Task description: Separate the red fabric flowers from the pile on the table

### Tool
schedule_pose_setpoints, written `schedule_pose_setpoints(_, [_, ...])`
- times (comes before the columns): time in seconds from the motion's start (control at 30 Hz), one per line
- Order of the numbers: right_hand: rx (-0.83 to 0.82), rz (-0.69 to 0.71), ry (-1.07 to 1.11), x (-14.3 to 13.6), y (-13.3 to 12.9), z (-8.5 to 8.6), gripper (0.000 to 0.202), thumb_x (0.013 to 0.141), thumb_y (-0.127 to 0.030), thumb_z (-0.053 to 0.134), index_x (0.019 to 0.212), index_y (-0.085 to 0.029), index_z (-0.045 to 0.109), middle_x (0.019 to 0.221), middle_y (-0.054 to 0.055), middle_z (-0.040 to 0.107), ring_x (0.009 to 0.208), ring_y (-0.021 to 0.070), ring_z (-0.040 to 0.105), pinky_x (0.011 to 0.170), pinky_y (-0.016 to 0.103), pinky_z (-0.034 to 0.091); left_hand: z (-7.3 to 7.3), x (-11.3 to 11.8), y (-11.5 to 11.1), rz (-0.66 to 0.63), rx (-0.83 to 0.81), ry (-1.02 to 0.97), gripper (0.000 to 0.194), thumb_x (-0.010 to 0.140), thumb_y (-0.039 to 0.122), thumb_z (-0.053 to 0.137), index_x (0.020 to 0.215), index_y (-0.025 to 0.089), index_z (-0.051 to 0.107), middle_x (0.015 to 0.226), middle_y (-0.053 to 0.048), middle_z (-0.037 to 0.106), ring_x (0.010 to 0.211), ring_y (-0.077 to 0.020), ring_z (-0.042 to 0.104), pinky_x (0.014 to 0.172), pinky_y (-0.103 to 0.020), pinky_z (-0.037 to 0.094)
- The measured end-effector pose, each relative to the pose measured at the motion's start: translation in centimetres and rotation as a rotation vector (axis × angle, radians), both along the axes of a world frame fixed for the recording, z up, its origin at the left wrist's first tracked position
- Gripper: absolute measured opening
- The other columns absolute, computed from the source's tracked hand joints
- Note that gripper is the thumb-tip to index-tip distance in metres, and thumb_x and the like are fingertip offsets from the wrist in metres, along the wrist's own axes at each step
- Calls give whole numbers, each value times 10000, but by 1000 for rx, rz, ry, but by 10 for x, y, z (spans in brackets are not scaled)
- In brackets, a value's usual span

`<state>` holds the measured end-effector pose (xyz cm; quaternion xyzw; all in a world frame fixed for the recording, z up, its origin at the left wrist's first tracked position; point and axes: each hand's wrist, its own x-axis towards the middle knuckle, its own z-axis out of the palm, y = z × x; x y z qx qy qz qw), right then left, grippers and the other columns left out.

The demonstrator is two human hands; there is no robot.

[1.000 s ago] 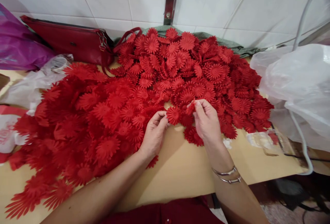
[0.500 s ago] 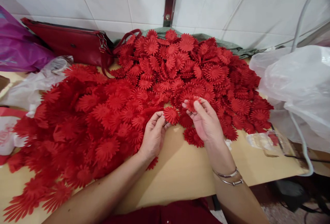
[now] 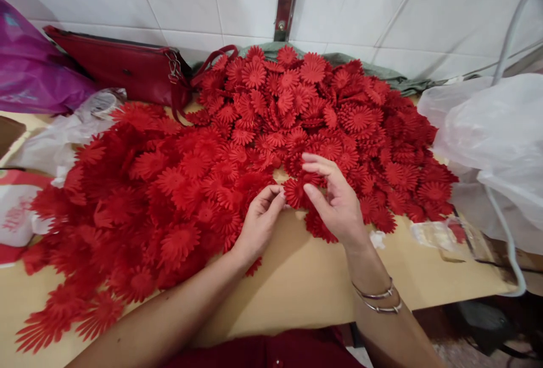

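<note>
Thumb and forefinger of my left hand [image 3: 262,218] are pinched together at the edge of a red artificial flower layer [image 3: 292,193], a petalled disc that sticks out to the right of the fingertips. My right hand [image 3: 337,201] is just right of that disc, thumb and fingers spread, with nothing seen gripped in it. Behind it, a big heap of stacked red flower layers [image 3: 297,96] rises toward the wall. Another heap of loose, flatter red flower layers [image 3: 139,204] spreads on the left, beside my left forearm.
The wooden table [image 3: 297,277] runs along a tiled wall. A red handbag [image 3: 119,71] and a purple bag [image 3: 34,68] stand at the back left. White plastic bags [image 3: 500,142] bulge at the right near a grey cable [image 3: 507,243]. A red-and-white packet [image 3: 19,210] lies far left.
My right hand has let go of the red flower layer it held and its fingers have spread. My left hand keeps its pinch on the other disc. The view has shifted slightly.
</note>
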<state>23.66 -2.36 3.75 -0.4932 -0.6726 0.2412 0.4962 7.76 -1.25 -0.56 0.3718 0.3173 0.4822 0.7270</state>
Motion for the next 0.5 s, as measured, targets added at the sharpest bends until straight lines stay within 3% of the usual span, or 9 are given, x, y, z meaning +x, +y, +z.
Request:
schedule_pose_setpoints(0.07, [-21,-59,-98,2,4,-6,198,894,-331,763,1074,-264,715,1234,92,663,1238,271,606,1115,490,478,-1,1,1,28,-47,-85,245,901,433,739,926,197,678,942,-9,678,864,-138,601,852,-255,501])
schedule_pose_setpoints(0.17, [-43,-77,-146,-1,5,-10,130,861,-298,802,964,-252,738,1060,69,690,1102,250,629,1027,449,508,0,2,2,68,-90,-141,254,857,429,790,905,204,682,904,3,667,867,-139,616,867,-263,517])
schedule_pose_setpoints(0.3, [-95,-10,6,-2,5,-12,17,898,-234,750,889,-242,738,978,39,699,995,198,659,944,375,527,0,1,1,54,-88,-133,233,863,414,793,898,203,700,889,10,636,857,-122,592,835,-235,511])
schedule_pose_setpoints(0.5, [-199,20,165,3,7,-16,113,938,-265,678,833,-227,696,953,28,676,946,172,642,898,339,504,-7,1,1,36,-49,-85,167,921,373,745,931,209,717,897,17,603,815,-93,518,803,-201,461])
